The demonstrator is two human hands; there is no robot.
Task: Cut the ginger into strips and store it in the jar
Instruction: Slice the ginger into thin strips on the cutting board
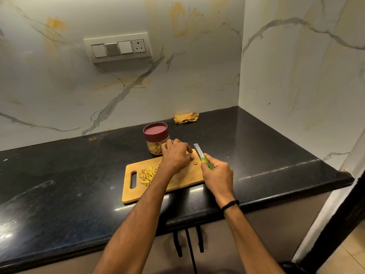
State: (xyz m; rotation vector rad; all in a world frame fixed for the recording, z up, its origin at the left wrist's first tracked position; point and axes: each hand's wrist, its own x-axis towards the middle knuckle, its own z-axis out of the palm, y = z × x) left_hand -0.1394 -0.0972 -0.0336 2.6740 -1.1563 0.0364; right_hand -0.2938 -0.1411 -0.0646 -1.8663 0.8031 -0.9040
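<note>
Ginger strips (pixel 147 174): loose pile, left half of wooden cutting board (pixel 189 176), centre frame on black counter (pixel 59 184). Right hand (pixel 217 176): wrapped around green handle of knife (pixel 201 156), blade beyond board's right edge, pointing away. Left hand (pixel 175 156): fingers curled down at board's far right corner; contents hidden. Jar (pixel 156 141): just behind board, maroon lid on, strips inside. Yellow cloth (pixel 186 118): against wall.
</note>
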